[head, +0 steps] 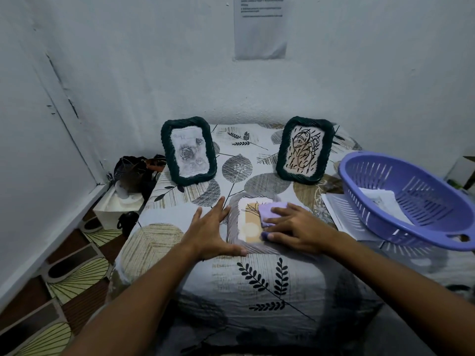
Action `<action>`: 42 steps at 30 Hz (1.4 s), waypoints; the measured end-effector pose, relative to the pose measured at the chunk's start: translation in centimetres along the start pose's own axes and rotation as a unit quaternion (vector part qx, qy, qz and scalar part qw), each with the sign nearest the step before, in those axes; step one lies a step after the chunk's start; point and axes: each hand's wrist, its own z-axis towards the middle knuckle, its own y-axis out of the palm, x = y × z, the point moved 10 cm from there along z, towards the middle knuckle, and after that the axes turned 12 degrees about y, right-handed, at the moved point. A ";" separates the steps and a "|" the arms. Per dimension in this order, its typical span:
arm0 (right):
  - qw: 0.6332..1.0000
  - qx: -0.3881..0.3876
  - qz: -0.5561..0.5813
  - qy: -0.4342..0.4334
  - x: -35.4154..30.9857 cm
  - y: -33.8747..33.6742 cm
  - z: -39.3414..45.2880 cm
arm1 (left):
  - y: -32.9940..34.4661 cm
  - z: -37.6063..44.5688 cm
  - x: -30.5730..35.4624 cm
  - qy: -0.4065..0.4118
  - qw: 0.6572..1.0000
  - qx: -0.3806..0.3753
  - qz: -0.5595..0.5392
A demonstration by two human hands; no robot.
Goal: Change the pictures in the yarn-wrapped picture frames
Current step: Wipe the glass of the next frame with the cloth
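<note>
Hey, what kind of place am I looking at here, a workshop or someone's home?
Most likely a room in a home, not a workshop. A leaf-print cloth covers the table in a corner of plain painted walls, two dark green yarn-wrapped picture frames stand on it, and a purple plastic basket sits alongside.

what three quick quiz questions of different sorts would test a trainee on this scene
1. True or false: both dark green yarn-wrapped frames, left and right, stand upright.
2. What does the right hand press on the flat grey yarn-wrapped frame? A sponge, B folded lilac cloth, C brush.
3. Which side of the table holds the purple slotted plastic basket?

Key: 1 true. 2 B. 3 the right.
</note>
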 end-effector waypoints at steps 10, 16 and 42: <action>0.987 -0.045 0.016 0.151 1.6 0.9 5.0 | -0.3 -0.2 0.2 0.000 1.000 0.005 -0.001; 0.983 0.013 0.034 0.180 1.6 -0.1 2.9 | -0.1 -0.2 0.1 0.004 1.000 0.007 -0.011; 0.429 -0.075 0.887 0.153 -4.8 -3.5 0.7 | -4.2 -3.1 0.1 -0.135 0.764 0.174 -0.607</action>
